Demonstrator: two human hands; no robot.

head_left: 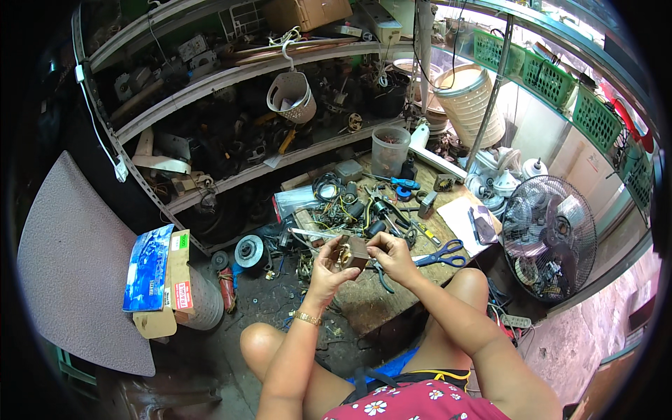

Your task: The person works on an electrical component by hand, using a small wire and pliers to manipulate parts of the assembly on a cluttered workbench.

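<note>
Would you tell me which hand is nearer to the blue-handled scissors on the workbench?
Right. The right hand is just left of the scissors; the left hand is farther left, beyond the small brown part both hold.

Brown matt block (355, 253) with brassy metal; rough wooden bench (378, 297); glossy blue plastic-handled scissors (441, 256)

A: Item held in the left hand (324, 269) and right hand (392, 255): a small block (353, 253), brown, with brass-yellow metal shown at one side.

B: Noted. Scissors (442, 256): blue handles. Screwdriver (404, 183): blue grip.

A: Baskets (546, 77): green lattice. Fan grille (549, 238): dark wire.

B: Bracelet (306, 318): gold. Garment (420, 402): red, patterned with white flowers. Booklet (147, 268): blue.
</note>
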